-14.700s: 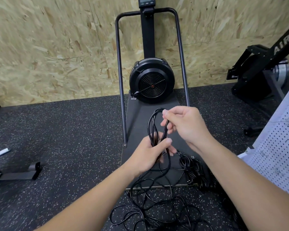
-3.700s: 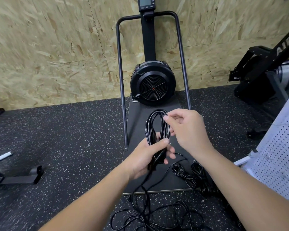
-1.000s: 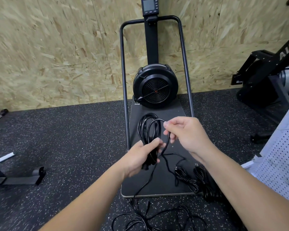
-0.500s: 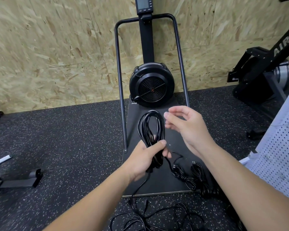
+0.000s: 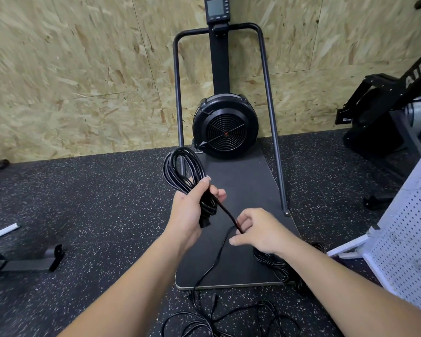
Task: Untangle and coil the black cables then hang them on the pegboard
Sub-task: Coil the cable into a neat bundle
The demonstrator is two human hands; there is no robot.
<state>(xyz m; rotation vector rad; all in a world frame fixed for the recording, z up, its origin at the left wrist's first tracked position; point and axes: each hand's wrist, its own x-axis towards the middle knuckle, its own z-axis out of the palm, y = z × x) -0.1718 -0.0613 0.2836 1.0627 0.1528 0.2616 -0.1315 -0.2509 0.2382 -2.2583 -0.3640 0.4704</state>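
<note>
Where: over the black board (image 5: 243, 205) of a gym machine, the person is standing and looking down at both hands.
Left hand (image 5: 192, 210): it is gripping the coil (image 5: 180, 170) tight, thumb on top, fingers curled round the bunched loops.
Coil: it is sticking up and out past the left hand, with a plug end (image 5: 204, 222) hanging just under the fist.
Right hand (image 5: 260, 231): it is pinching the loose cable (image 5: 225, 211) just below the coil, with its fingers curled on it.
Loose cable: it is running tight between the two hands, then dropping down to the floor.
Pile (image 5: 229, 319): more black cable is lying in messy loops on the floor, near the person's feet.
Other bundle (image 5: 277, 263): some cable is lying on the board's near right corner, partly hidden under the right arm; I cannot tell how neat it is.
Pegboard (image 5: 411, 239): it is standing at the right edge, and no cable is hanging on the part that shows.
Step now: I think the person is pulling up the next length to add a loop.
Doing it well: keep the left hand tight so no loop slips. Let the cable slide through the right hand, and make each loop the same size. Watch the pile for knots and shake them loose, not yank.
Still to do: finishing this coil, the rest of the pile, and all the hanging.
</note>
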